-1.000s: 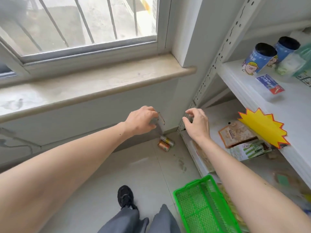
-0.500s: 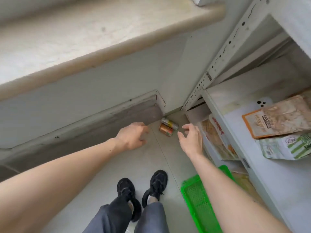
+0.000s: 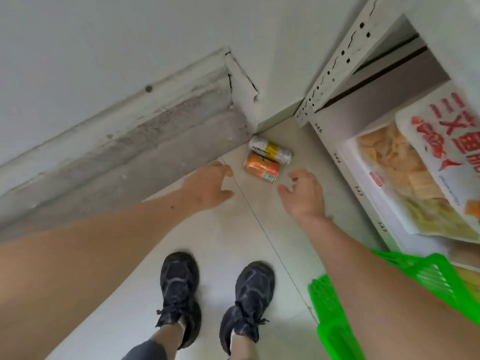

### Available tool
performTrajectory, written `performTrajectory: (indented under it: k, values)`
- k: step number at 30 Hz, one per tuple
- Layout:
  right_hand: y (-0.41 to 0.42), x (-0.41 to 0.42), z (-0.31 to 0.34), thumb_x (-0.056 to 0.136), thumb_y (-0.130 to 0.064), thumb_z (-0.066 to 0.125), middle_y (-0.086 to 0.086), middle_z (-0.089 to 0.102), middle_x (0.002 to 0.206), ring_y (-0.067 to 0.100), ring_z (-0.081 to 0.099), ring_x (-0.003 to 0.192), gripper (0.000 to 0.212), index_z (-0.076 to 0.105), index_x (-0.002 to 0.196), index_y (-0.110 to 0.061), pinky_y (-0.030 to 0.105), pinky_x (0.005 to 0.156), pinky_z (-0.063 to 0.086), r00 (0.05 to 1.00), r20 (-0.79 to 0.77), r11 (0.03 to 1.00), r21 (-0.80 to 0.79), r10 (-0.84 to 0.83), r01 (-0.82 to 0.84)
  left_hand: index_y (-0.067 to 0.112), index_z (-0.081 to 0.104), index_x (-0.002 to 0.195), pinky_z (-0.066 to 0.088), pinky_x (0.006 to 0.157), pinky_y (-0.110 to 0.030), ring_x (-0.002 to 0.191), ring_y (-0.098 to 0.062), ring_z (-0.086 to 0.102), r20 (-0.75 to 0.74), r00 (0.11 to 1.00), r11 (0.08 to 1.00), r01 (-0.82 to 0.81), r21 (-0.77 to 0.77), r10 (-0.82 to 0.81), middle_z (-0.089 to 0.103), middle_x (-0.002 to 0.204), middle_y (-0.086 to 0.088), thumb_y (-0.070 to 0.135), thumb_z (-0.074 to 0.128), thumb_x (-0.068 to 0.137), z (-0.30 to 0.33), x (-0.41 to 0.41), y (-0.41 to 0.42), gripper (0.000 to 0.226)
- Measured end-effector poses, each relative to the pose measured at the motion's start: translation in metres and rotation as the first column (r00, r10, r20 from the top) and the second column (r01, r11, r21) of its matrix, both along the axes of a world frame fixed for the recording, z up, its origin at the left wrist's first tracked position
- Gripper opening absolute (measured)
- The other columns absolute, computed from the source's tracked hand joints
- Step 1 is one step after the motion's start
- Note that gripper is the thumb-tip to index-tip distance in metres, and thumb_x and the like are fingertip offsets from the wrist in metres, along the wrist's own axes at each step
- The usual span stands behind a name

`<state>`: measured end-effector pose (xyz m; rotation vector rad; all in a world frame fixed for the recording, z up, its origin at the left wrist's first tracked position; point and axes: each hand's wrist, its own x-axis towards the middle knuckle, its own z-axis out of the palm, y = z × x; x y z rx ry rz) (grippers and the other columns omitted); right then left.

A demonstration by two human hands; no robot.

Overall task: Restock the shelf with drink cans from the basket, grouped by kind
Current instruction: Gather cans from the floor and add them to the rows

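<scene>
Two drink cans lie on their sides on the floor in the corner by the wall: a white and yellow can (image 3: 270, 152) at the back and an orange can (image 3: 261, 168) right in front of it, touching it. My left hand (image 3: 207, 187) hovers just left of the orange can, fingers spread, holding nothing. My right hand (image 3: 302, 194) hovers just right of it, fingers loosely bent, also holding nothing. The green basket (image 3: 420, 276) sits at the lower right, partly behind my right forearm. The white shelf (image 3: 345, 162) stands at the right.
Snack bags (image 3: 405, 178) lie on the bottom shelf board at the right. The perforated shelf upright (image 3: 335, 66) rises beside the corner. A grey skirting strip (image 3: 130, 146) runs along the wall at left. My two dark shoes (image 3: 179, 294) stand on the tiled floor below.
The view has tilted down and come closer to the floor. Both hands have dropped from beside the shelf upright to either side of the two cans.
</scene>
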<state>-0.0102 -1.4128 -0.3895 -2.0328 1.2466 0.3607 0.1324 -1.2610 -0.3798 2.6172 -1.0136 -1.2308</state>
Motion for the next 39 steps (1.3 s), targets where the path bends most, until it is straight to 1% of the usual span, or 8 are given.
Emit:
performTrajectory:
  k: [7,10,13,18,23,27,34,39]
  values:
    - [-0.014,0.028,-0.126,0.088,-0.04,0.069,0.013,0.059,0.123,0.028,0.057,0.113,0.05,0.057,0.127,-0.009,0.029,0.087,0.044,0.999,-0.049,1.0,0.002,0.02,-0.02,0.013,0.039,0.142,0.04,0.103,-0.036,0.125,-0.025,0.047,-0.066,0.994,0.996,-0.089,0.031,0.091,0.041,0.14,-0.011,0.041,0.069,0.083,-0.125,0.014,-0.037,0.072]
    - [-0.025,0.039,-0.159,0.09,-0.045,0.064,0.017,0.061,0.123,0.031,0.057,0.115,0.054,0.057,0.123,-0.002,0.032,0.086,0.044,0.986,-0.076,0.986,0.06,-0.149,0.153,0.009,0.036,0.141,0.044,0.101,-0.04,0.122,-0.025,0.05,-0.118,0.979,0.986,-0.166,0.024,0.168,0.043,0.139,-0.012,0.044,0.07,0.08,-0.159,0.019,-0.056,0.078]
    - [-0.033,0.046,-0.187,0.092,-0.051,0.058,0.016,0.066,0.116,0.032,0.063,0.104,0.054,0.06,0.115,-0.002,0.032,0.074,0.045,0.938,-0.104,0.931,0.129,-0.331,0.343,0.009,0.032,0.142,0.044,0.101,-0.039,0.122,-0.023,0.05,-0.217,0.936,0.958,-0.285,-0.003,0.278,0.045,0.138,-0.008,0.039,0.076,0.077,-0.182,0.019,-0.07,0.084]
    - [-0.033,0.048,-0.21,0.094,-0.053,0.052,0.014,0.071,0.106,0.033,0.069,0.093,0.053,0.067,0.11,-0.005,0.032,0.071,0.052,0.902,-0.111,0.895,0.125,-0.416,0.428,0.012,0.052,0.125,0.045,0.09,-0.028,0.113,-0.02,0.055,-0.308,0.88,0.923,-0.385,-0.016,0.361,0.058,0.121,-0.004,0.032,0.08,0.075,-0.201,0.015,-0.082,0.061]
    - [-0.026,0.044,-0.206,0.092,-0.054,0.055,0.016,0.07,0.102,0.035,0.07,0.088,0.056,0.066,0.107,-0.001,0.035,0.069,0.055,0.879,-0.126,0.86,0.182,-0.461,0.477,0.009,0.054,0.121,0.047,0.084,-0.028,0.108,-0.018,0.057,-0.349,0.837,0.894,-0.448,0.007,0.422,0.06,0.11,-0.003,0.031,0.083,0.068,-0.208,0.012,-0.076,0.064]
    - [-0.021,0.038,-0.196,0.088,-0.052,0.063,0.016,0.069,0.105,0.032,0.068,0.09,0.056,0.062,0.11,-0.001,0.046,0.079,0.059,0.863,-0.113,0.826,0.252,-0.493,0.505,0.012,0.058,0.116,0.046,0.076,-0.026,0.101,-0.016,0.059,-0.368,0.814,0.882,-0.469,0.039,0.45,0.063,0.106,-0.003,0.036,0.085,0.063,-0.203,0.011,-0.068,0.064]
    - [-0.014,0.022,-0.133,0.09,-0.029,0.07,0.013,0.062,0.105,0.022,0.067,0.091,0.038,0.048,0.11,-0.004,0.038,0.078,0.061,0.735,-0.056,0.606,0.525,-0.676,0.598,0.013,0.041,0.12,0.053,0.084,-0.035,0.103,-0.018,0.057,-0.381,0.791,0.86,-0.511,0.019,0.478,0.058,0.107,-0.002,0.034,0.083,0.07,-0.142,0.002,-0.062,0.068]
    - [-0.012,0.01,-0.066,0.083,-0.022,0.077,0.019,0.059,0.125,0.027,0.068,0.103,0.061,0.044,0.131,-0.002,0.038,0.08,0.061,0.649,0.0,0.492,0.651,-0.761,0.578,0.008,0.052,0.113,0.04,0.058,-0.022,0.085,-0.014,0.06,-0.357,0.817,0.858,-0.508,-0.075,0.453,0.058,0.084,0.004,0.044,0.082,0.069,-0.067,0.002,-0.059,0.065]
